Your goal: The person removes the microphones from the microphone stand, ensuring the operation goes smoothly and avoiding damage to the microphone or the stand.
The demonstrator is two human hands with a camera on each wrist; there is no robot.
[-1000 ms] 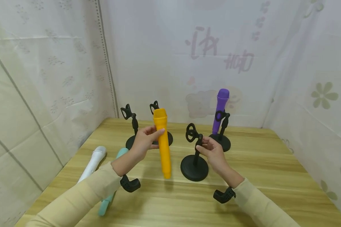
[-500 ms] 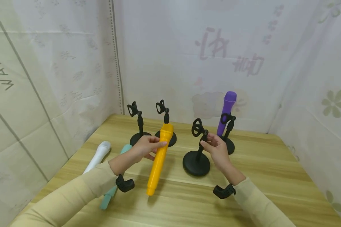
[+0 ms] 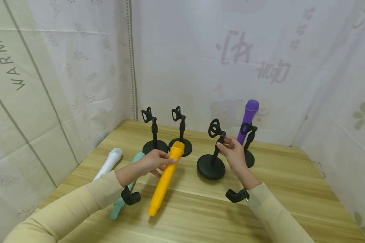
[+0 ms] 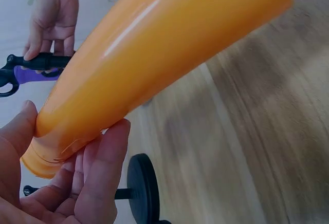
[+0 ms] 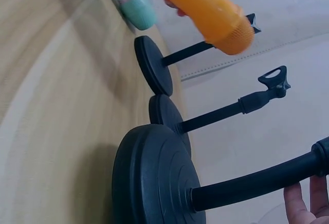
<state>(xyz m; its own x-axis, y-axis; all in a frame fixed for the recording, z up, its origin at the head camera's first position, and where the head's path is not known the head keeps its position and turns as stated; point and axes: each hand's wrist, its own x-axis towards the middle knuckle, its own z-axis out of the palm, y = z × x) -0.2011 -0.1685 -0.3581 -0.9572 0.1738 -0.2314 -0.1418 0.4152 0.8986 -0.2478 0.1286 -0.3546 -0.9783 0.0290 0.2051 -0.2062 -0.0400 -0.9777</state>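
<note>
My left hand [image 3: 154,161] pinches a yellow microphone [image 3: 165,182] near its head, thumb on top and fingers beneath. The microphone slants, head up and away, tail low toward me over the table. My right hand [image 3: 235,153] grips the upper post of a black microphone stand [image 3: 211,166] that has a ring-shaped clip at its top. In the right wrist view, the stand's round base [image 5: 154,178] looms close, with fingers at its post. Behind that hand a purple microphone [image 3: 248,116] leans upright in the clip of another black stand [image 3: 249,135].
Two more black stands [image 3: 154,135] with bare clips stand at the back left. A white microphone [image 3: 108,163] and a mint-green microphone [image 3: 117,207] lie at the left, partly hidden by my left arm. Printed cloth [image 3: 182,60] hangs around the wooden table [image 3: 276,202].
The yellow microphone has tilted and come lower, its tail swinging left toward me and its head dropping. My right hand keeps its grip on the stand, moved slightly. The head view has shifted left.
</note>
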